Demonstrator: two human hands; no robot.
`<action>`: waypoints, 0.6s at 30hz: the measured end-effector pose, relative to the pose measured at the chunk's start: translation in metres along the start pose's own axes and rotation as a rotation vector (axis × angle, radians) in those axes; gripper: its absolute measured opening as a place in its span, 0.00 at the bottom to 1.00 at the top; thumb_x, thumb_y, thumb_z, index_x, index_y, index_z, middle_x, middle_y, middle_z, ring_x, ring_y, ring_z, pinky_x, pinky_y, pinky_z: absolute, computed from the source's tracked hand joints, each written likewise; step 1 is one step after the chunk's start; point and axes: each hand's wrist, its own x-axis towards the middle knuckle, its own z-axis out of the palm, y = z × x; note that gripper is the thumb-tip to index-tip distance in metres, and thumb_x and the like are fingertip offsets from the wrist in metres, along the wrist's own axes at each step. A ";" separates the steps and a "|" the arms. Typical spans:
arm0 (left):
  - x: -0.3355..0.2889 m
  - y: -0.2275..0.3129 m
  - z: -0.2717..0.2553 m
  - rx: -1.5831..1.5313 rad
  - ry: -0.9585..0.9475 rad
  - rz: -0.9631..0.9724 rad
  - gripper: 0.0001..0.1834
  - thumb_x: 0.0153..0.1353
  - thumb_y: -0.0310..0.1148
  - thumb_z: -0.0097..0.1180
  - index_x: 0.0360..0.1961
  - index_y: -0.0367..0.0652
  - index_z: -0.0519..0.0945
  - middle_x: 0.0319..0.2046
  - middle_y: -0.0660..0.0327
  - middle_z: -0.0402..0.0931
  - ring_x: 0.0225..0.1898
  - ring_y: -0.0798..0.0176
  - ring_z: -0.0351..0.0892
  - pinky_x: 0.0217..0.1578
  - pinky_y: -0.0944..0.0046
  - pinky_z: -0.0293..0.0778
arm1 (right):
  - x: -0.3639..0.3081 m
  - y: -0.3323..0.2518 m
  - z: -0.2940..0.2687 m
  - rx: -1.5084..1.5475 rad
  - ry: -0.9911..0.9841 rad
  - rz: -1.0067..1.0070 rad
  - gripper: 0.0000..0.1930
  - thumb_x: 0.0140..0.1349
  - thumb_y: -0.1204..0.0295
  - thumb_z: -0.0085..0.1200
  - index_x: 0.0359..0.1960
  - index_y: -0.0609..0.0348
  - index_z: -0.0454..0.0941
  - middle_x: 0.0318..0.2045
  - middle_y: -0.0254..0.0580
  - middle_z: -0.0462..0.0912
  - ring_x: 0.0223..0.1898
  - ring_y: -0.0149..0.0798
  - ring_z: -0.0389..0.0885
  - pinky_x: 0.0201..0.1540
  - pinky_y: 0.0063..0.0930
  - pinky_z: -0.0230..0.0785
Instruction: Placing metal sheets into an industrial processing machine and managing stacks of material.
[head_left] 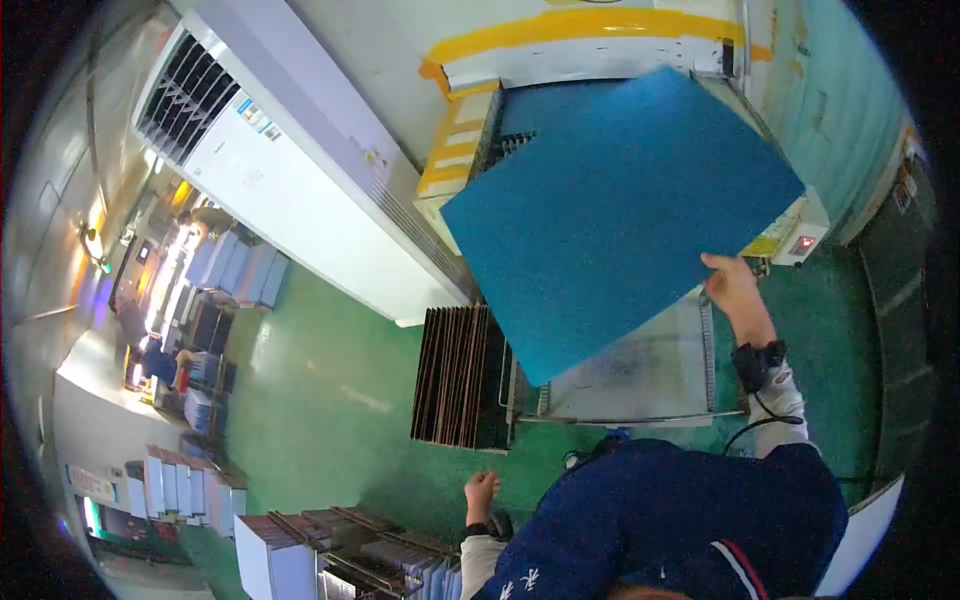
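A large flat blue sheet (620, 220) is held tilted above the front of a machine (465, 150) with yellow tape on its edges. My right hand (735, 285) grips the sheet's near right edge, thumb on top and the other fingers mostly hidden beneath. Under the sheet, a grey flat bed (640, 365) with toothed sides shows in part. My left hand (482, 492) hangs low with its fingers curled and nothing visible in them. It is nearest to a rack of dark, copper-edged panels (455, 375) standing upright beside the bed.
A tall white air conditioner (310, 190) stands left of the machine. Another rack with upright boards (370, 555) is at lower left. Green floor (310, 400) runs between them. A control box (805, 240) with a red light is on the right. People work at far left.
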 end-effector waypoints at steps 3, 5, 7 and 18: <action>-0.028 -0.013 0.005 -0.156 -0.049 -0.154 0.11 0.67 0.33 0.61 0.44 0.35 0.82 0.31 0.59 0.83 0.26 0.64 0.81 0.25 0.66 0.76 | 0.015 0.035 -0.010 0.124 0.098 0.200 0.10 0.59 0.68 0.67 0.27 0.52 0.76 0.26 0.34 0.77 0.26 0.32 0.74 0.32 0.30 0.69; -0.030 -0.050 -0.017 -0.451 -0.201 -0.178 0.10 0.67 0.32 0.60 0.44 0.35 0.81 0.30 0.59 0.82 0.26 0.63 0.81 0.24 0.65 0.76 | 0.014 0.046 -0.001 0.194 0.079 0.226 0.10 0.60 0.68 0.67 0.27 0.52 0.76 0.25 0.34 0.75 0.26 0.33 0.74 0.34 0.30 0.71; -0.036 -0.056 -0.011 -0.468 -0.121 -0.241 0.09 0.67 0.31 0.60 0.43 0.36 0.79 0.30 0.57 0.81 0.26 0.61 0.82 0.23 0.64 0.76 | 0.015 0.053 0.004 0.255 0.079 0.247 0.11 0.61 0.67 0.66 0.28 0.52 0.75 0.24 0.34 0.74 0.26 0.35 0.74 0.37 0.30 0.72; -0.035 -0.049 0.013 -0.390 0.022 -0.211 0.12 0.66 0.32 0.60 0.44 0.33 0.79 0.31 0.56 0.82 0.26 0.59 0.83 0.23 0.63 0.76 | 0.071 0.106 0.017 0.448 0.006 0.249 0.08 0.63 0.74 0.65 0.32 0.57 0.75 0.32 0.36 0.73 0.37 0.37 0.74 0.50 0.36 0.76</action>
